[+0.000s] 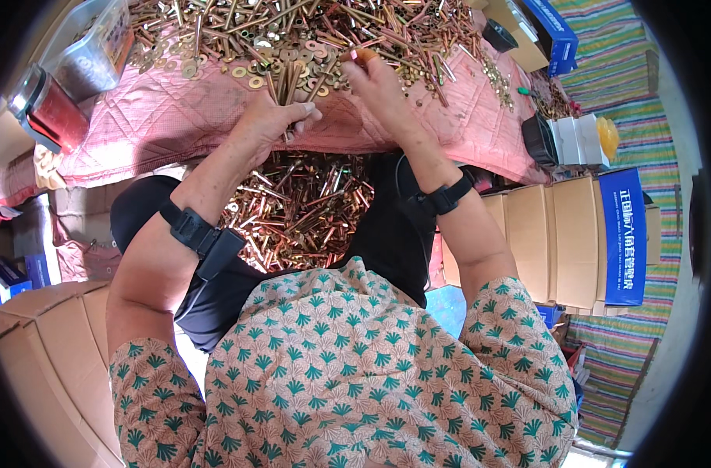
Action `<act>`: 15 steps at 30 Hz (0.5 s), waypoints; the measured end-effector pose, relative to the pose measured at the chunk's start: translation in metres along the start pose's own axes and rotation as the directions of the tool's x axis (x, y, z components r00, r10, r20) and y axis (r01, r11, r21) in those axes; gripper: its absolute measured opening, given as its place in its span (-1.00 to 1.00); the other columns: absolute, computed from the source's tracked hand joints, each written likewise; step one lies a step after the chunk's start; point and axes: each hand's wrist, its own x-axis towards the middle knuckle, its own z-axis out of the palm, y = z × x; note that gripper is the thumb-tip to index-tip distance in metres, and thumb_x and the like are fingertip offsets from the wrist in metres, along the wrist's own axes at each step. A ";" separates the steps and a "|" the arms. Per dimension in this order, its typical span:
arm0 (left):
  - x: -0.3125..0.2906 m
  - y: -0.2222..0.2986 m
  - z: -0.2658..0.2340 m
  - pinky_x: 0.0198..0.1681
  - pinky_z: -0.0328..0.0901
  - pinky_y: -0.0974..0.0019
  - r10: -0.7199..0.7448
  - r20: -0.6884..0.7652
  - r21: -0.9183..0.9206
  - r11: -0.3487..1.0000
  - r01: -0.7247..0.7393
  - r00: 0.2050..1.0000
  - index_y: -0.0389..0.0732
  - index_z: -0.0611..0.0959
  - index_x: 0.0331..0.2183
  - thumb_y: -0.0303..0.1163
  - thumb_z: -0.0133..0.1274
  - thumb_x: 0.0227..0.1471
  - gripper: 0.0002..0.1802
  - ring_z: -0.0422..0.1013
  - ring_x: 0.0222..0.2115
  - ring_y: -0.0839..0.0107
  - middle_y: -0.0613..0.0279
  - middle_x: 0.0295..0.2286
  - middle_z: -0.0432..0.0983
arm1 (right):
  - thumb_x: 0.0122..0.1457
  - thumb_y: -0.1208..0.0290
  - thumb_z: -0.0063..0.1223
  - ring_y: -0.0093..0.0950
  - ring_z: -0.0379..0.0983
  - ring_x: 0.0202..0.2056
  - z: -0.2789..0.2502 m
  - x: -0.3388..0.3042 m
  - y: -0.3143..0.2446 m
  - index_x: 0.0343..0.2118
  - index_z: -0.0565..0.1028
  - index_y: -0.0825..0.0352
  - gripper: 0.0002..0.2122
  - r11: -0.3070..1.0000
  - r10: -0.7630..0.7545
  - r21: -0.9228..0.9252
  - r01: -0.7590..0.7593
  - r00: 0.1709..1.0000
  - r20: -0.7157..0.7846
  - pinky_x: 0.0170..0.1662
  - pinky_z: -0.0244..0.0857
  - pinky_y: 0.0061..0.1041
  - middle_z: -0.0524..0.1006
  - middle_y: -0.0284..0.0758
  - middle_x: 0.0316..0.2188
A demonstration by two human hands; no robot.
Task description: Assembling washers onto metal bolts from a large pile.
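At the far left, a red jar (57, 113) and a clear tub (98, 58) are standing by a pink cloth (164, 117). Flat washers (255, 81) are lying loose on it. The left hand (273, 118) is clamping a bundle of metal rods (291, 82) near the cloth's front edge, while more rods (301, 210) are lying heaped below, between the knees. The right hand (379, 87) is bending its fingers over the tabletop pile; whether it is gripping anything, I cannot tell. Farther right, a cardboard box (562, 242) is standing.
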 end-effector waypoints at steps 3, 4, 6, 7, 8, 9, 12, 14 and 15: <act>0.000 0.002 0.002 -0.62 0.21 0.55 -0.003 -0.034 0.106 0.994 0.006 0.999 -0.28 0.56 -0.32 -0.46 0.10 -0.01 -0.84 0.34 -0.63 0.64 0.32 -0.60 0.47 | 0.14 0.36 0.05 -0.62 0.40 -0.38 -0.021 0.012 0.014 -0.17 0.50 0.34 -0.77 0.991 -0.060 0.124 0.046 0.992 0.111 -0.28 0.25 -0.65 0.52 -0.45 -0.36; -0.001 0.001 0.002 -0.62 0.21 0.55 -0.004 -0.031 0.106 0.994 0.007 1.000 -0.28 0.56 -0.32 -0.46 0.10 -0.01 -0.84 0.34 -0.63 0.64 0.32 -0.60 0.47 | 0.15 0.41 0.04 -0.66 0.37 -0.42 -0.026 0.014 0.016 -0.19 0.52 0.35 -0.80 0.987 -0.131 -0.085 0.135 0.990 0.048 -0.27 0.23 -0.70 0.50 -0.46 -0.42; 0.000 0.001 0.001 -0.63 0.20 0.54 -0.020 -0.061 0.169 0.985 0.030 0.998 -0.31 0.56 -0.31 -0.48 0.10 -0.03 -0.82 0.33 -0.66 0.63 0.38 -0.65 0.41 | 0.14 0.44 0.05 -0.66 0.38 -0.47 -0.032 0.017 0.016 -0.24 0.52 0.37 -0.83 0.994 -0.031 0.105 0.030 0.999 0.016 -0.33 0.25 -0.69 0.49 -0.45 -0.47; 0.000 0.001 0.001 -0.63 0.20 0.54 -0.020 -0.059 0.169 0.985 0.030 0.998 -0.31 0.56 -0.31 -0.48 0.10 -0.03 -0.82 0.33 -0.66 0.63 0.38 -0.65 0.41 | 0.12 0.46 0.07 -0.66 0.40 -0.52 -0.035 0.018 0.016 -0.30 0.52 0.39 -0.87 0.953 0.073 0.294 -0.071 0.997 0.004 -0.39 0.27 -0.68 0.48 -0.44 -0.52; 0.000 -0.001 0.001 -0.64 0.19 0.54 -0.006 -0.063 0.177 0.984 0.017 0.998 -0.31 0.56 -0.31 -0.48 0.11 -0.04 -0.81 0.32 -0.67 0.63 0.38 -0.65 0.41 | 0.15 0.43 0.06 -0.62 0.44 -0.52 -0.037 0.021 0.017 -0.34 0.49 0.37 -0.89 0.891 0.098 0.440 -0.113 0.994 0.056 -0.36 0.34 -0.66 0.52 -0.38 -0.50; 0.000 -0.002 0.001 -0.64 0.19 0.54 0.009 -0.067 0.185 0.983 0.004 0.998 -0.32 0.57 -0.31 -0.49 0.12 -0.05 -0.80 0.32 -0.68 0.63 0.38 -0.65 0.41 | 0.15 0.43 0.06 -0.62 0.44 -0.52 -0.037 0.020 0.019 -0.34 0.49 0.37 -0.89 0.891 0.099 0.440 -0.113 0.994 0.054 -0.36 0.34 -0.66 0.52 -0.38 -0.50; 0.002 -0.006 0.002 -0.68 0.18 0.50 0.081 -0.060 0.185 0.980 -0.069 0.995 -0.30 0.58 -0.35 -0.49 0.15 -0.10 -0.82 0.30 -0.71 0.60 0.34 -0.66 0.44 | 0.18 0.40 0.04 -0.56 0.48 -0.49 -0.036 0.017 0.020 -0.35 0.43 0.34 -0.88 0.662 0.214 0.716 -0.222 0.971 0.103 -0.37 0.40 -0.61 0.54 -0.31 -0.47; 0.001 -0.005 0.002 -0.65 0.17 0.51 0.077 -0.040 0.199 0.978 -0.068 0.996 -0.32 0.58 -0.34 -0.49 0.15 -0.10 -0.80 0.29 -0.70 0.62 0.36 -0.65 0.42 | 0.19 0.39 0.03 -0.51 0.52 -0.45 -0.035 0.015 0.021 -0.33 0.40 0.34 -0.87 0.707 0.193 0.669 -0.229 0.973 0.130 -0.36 0.45 -0.54 0.55 -0.26 -0.45; 0.000 -0.004 0.004 -0.63 0.17 0.53 0.075 -0.020 0.212 0.975 -0.069 0.997 -0.34 0.59 -0.32 -0.48 0.16 -0.10 -0.78 0.29 -0.68 0.63 0.39 -0.65 0.40 | 0.19 0.39 0.03 -0.51 0.52 -0.45 -0.037 0.014 0.022 -0.33 0.40 0.34 -0.87 0.706 0.195 0.670 -0.229 0.973 0.128 -0.36 0.45 -0.54 0.55 -0.26 -0.45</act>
